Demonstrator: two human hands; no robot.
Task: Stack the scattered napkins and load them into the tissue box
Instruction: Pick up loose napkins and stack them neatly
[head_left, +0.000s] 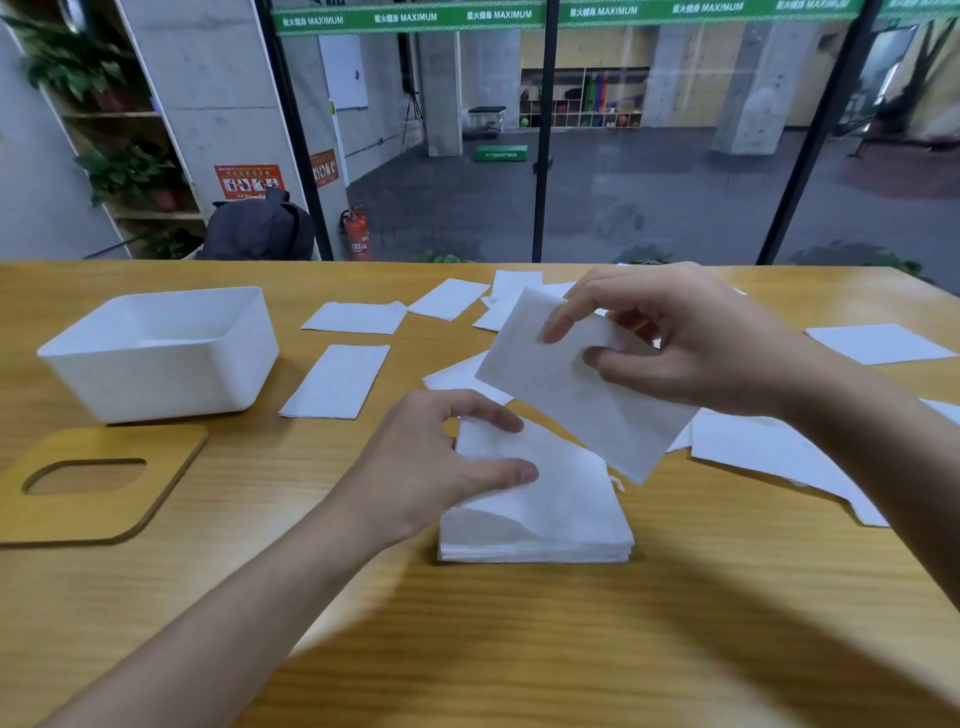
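Note:
A stack of white napkins (550, 514) lies on the wooden table (519, 649) in front of me. My left hand (441, 462) rests on the stack's left side, thumb and fingers touching its top sheet. My right hand (691, 338) pinches a single folded napkin (587, 395), held tilted in the air just above the stack. The white tissue box (161, 353) stands open and empty at the left. Loose napkins lie scattered behind the hands, one (337, 382) near the box, another (358, 318) further back, more at the right (878, 343).
The box's wooden lid (98, 483) with an oval slot lies flat in front of the box. A glass wall runs along the table's far edge. A dark backpack (257, 228) sits beyond the far left edge.

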